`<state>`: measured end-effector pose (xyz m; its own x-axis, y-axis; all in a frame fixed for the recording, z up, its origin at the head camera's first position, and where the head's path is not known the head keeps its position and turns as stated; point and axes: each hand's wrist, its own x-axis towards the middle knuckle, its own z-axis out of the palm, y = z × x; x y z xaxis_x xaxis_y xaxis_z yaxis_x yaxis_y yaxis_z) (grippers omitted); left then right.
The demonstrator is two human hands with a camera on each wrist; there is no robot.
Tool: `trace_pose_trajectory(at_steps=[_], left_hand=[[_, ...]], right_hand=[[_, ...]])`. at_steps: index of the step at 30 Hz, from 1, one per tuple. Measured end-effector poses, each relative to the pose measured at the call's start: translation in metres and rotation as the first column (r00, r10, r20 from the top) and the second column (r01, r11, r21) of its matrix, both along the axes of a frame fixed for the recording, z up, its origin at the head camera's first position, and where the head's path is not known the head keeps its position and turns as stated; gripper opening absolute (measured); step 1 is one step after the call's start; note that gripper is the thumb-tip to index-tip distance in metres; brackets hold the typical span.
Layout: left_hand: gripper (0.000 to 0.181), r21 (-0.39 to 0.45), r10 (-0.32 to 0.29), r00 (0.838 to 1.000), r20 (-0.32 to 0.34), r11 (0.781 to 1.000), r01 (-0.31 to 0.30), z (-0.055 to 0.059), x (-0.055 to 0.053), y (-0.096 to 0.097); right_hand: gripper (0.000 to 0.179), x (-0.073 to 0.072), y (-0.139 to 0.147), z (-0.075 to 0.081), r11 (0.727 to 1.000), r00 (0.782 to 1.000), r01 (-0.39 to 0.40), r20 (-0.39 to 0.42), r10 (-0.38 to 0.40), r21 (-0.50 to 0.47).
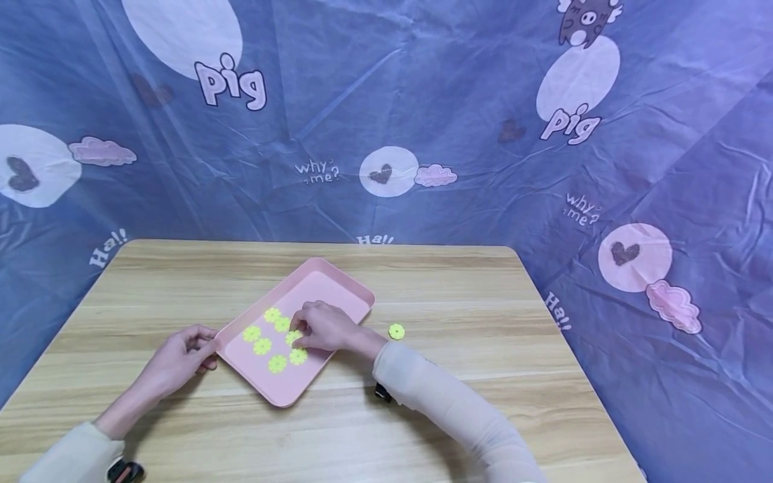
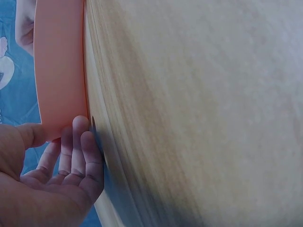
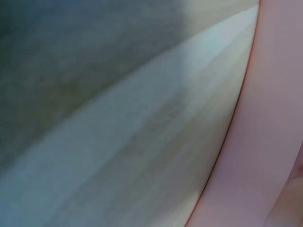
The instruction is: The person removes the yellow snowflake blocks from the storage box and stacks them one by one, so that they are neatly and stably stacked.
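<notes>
A pink rectangular tray lies slantwise on the wooden table, with several yellow-green flower-shaped pieces inside it. At the tray's left corner, my left hand pinches the rim. In the left wrist view the thumb is on one side of the tray wall and the fingertips are on the other. My right hand reaches over the tray's right side, thumb and forefinger around a flower-shaped piece near the tray floor. The right wrist view mostly shows the tray's outer wall, with a sliver of hand at its edge.
One more yellow-green flower piece lies on the table right of the tray, close to the right forearm. A blue printed cloth hangs behind the table and along its sides.
</notes>
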<state>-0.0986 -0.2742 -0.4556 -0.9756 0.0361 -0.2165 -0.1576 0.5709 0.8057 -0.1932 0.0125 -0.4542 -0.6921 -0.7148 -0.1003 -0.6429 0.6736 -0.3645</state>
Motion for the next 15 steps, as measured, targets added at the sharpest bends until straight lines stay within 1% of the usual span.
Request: trace_pose_trajectory(at_steps=[9,15], left_hand=[[0.034,-0.002,0.004,1.000,0.000,1.000,-0.004,-0.0014,-0.0007,0.0003],[0.035,-0.006,0.002,1.000,0.001,1.000,-0.002,-0.0011,0.0000,0.0002]], right_hand=[[0.021,-0.0013,0.0014,-0.0003,0.999,0.998,0.026,0.052,-0.024,-0.044],[0.013,-0.0030,0.0049,-0.0005,0.992,0.991,0.057,0.125,-0.043,-0.113]])
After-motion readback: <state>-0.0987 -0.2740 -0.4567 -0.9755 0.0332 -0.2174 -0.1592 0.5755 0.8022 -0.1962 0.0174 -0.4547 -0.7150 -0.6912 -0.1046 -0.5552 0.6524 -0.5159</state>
